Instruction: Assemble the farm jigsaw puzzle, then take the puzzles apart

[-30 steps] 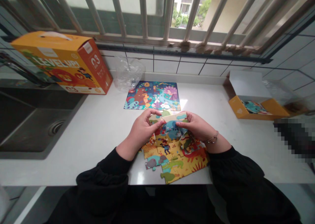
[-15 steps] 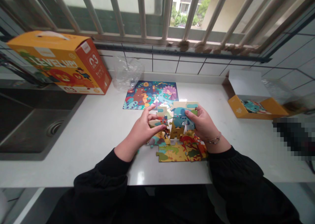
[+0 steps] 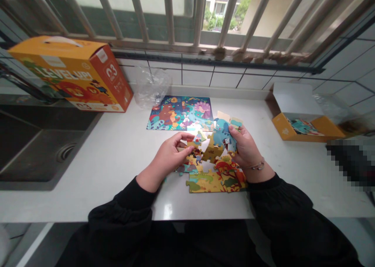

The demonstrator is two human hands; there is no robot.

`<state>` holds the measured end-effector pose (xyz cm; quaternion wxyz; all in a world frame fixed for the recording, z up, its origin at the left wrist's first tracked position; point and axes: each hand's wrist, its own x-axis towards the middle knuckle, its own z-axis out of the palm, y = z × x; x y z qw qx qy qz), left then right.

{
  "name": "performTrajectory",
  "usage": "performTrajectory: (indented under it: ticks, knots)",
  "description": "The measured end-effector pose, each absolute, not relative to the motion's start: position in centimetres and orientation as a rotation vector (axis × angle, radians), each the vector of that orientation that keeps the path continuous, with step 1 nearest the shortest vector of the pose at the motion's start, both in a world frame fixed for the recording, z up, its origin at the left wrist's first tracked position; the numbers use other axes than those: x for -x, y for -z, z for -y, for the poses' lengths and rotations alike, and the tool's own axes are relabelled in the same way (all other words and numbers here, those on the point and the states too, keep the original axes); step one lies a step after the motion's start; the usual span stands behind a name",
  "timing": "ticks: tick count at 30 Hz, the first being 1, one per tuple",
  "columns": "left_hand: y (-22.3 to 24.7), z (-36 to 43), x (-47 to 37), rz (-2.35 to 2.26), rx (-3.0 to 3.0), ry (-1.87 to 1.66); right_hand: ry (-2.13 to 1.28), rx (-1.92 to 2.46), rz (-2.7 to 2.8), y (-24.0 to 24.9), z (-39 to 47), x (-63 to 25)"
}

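My left hand [image 3: 171, 153] pinches a small joined section of jigsaw puzzle [image 3: 197, 157] between thumb and fingers. In my right hand [image 3: 246, 146] is another section, the blue elephant puzzle pieces [image 3: 220, 134], tilted and raised off the counter, with the thumb on top. White gaps show between the two sections. Below them on the counter lies a joined yellow puzzle part [image 3: 206, 181] with a green crocodile, and red animal pieces [image 3: 227, 166] adjoin it at the right. Grey and teal pieces are partly hidden under my left hand.
Behind my hands lies a dark blue animal puzzle [image 3: 175, 112], beside a crumpled clear plastic bag [image 3: 152, 87]. An orange box [image 3: 73, 75] stands at the left by the sink [image 3: 52, 181]. At the right are an opened box [image 3: 281, 128] holding pieces and a blurred dark object [image 3: 348, 161].
The elephant section in my right hand has turned clockwise and shifted slightly right. My left fingers have curled closer, and the section they hold sits a little lower.
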<state>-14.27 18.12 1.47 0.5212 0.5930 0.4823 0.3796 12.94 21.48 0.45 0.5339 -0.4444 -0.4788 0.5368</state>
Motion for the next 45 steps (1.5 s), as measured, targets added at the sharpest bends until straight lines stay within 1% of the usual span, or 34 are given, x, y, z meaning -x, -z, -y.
performTrajectory:
  ticks: [3, 7, 13, 17, 22, 26, 28, 30, 33, 36, 41, 45]
  knots:
    - [-1.5, -18.0, 14.4, -1.173, -1.433, -0.858, -1.316, 1.069, 1.076, -0.2, -21.5, -12.7]
    - [-1.3, -18.2, 14.3, -1.140, -1.478, -0.877, -1.304, 1.118, 1.068, 0.5, -21.7, -12.4]
    - [0.1, -18.6, 12.9, -1.007, -1.535, -0.877, -1.184, 1.220, 1.340, 0.7, -21.3, -11.7]
    - [0.8, -18.6, 11.6, -0.961, -1.490, -0.930, -1.303, 1.182, 1.269, 0.7, -21.1, -11.4]
    - [0.7, -18.5, 10.9, -1.023, -1.446, -1.010, -1.311, 1.190, 1.274, 0.8, -21.2, -11.4]
    - [0.4, -18.4, 10.9, -1.025, -1.402, -1.058, -1.506, 1.130, 1.241, 0.2, -20.9, -11.1]
    - [0.4, -18.3, 10.9, -1.037, -1.377, -1.086, -1.550, 1.096, 1.232, -0.1, -20.7, -11.1]
    - [0.4, -18.3, 10.9, -1.049, -1.342, -1.091, -1.519, 1.073, 1.184, -0.2, -20.7, -11.1]
    - [0.5, -18.1, 11.0, -1.004, -1.345, -0.980, -1.410, 1.048, 1.111, -0.1, -20.9, -11.5]
    - [0.4, -18.0, 11.2, -0.996, -1.479, -0.864, -1.322, 1.041, 1.167, 0.0, -21.1, -11.9]
    - [-0.4, -18.0, 11.6, -1.111, -1.669, -0.840, -1.222, 1.049, 1.265, -0.3, -21.3, -12.0]
    - [-1.3, -17.8, 11.8, -1.191, -1.732, -0.823, -1.259, 1.045, 1.165, -0.2, -21.5, -12.0]
